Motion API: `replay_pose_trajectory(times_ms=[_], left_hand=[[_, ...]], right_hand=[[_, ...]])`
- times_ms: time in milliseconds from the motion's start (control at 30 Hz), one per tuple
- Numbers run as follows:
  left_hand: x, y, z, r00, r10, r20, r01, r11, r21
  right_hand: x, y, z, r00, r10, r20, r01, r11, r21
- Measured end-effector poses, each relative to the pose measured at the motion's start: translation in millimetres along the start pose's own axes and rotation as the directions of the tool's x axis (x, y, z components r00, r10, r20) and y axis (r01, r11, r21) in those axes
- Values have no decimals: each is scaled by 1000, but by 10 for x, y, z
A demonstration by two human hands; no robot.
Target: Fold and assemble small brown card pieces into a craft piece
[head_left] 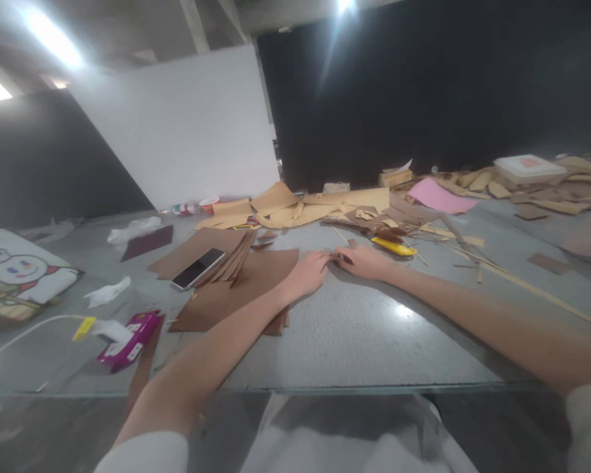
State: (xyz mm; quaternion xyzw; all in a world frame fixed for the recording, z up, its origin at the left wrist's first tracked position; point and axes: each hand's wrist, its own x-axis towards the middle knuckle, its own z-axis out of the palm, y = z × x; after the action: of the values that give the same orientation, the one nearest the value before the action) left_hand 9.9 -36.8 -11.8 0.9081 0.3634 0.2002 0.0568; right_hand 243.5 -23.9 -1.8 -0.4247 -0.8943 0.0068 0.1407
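Observation:
My left hand and my right hand meet at the fingertips over the grey tabletop. The fingers of both are bent and pressed together around a tiny dark piece, too small and blurred to name. Beside my left hand and under its forearm lie brown sheets, leather-like, some stacked in a fanned pile. A phone rests on that pile. Just beyond my right hand is a yellow box cutter, among brown and tan scraps.
A purple pack of tissues and a white cable lie left, near the table's front edge. Tan offcuts line the back. A pink sheet and a white lidded box are back right. Long thin strips cross the right side.

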Motion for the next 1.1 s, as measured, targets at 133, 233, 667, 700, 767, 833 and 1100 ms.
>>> replay_pose_trajectory(times_ms=[133,233,667,700,767,833,1100], left_hand=[[-3,-5,17,1000,1,-14,-1,1000,1],[-6,-7,23,1000,-2,-14,2,1000,3],[-12,-2,1,1000,-4,2,4,1000,1],[-10,-4,5,1000,-3,1,3,1000,-1],[-8,-9,12,1000,-2,-2,2,1000,-7],[-8,-15,20,1000,-3,-4,3,1000,-15],[-5,-32,37,1000,1,-12,-1,1000,5]], right_hand=[[4,1,-8,1000,4,13,-5,1000,6],[3,-3,-6,1000,8,12,-8,1000,3],[6,11,22,1000,15,5,-15,1000,-2],[5,6,18,1000,18,5,-18,1000,-2],[0,-1,8,1000,14,3,-14,1000,1],[-2,-2,0,1000,10,7,-10,1000,2],[9,15,11,1000,16,22,-16,1000,0]])
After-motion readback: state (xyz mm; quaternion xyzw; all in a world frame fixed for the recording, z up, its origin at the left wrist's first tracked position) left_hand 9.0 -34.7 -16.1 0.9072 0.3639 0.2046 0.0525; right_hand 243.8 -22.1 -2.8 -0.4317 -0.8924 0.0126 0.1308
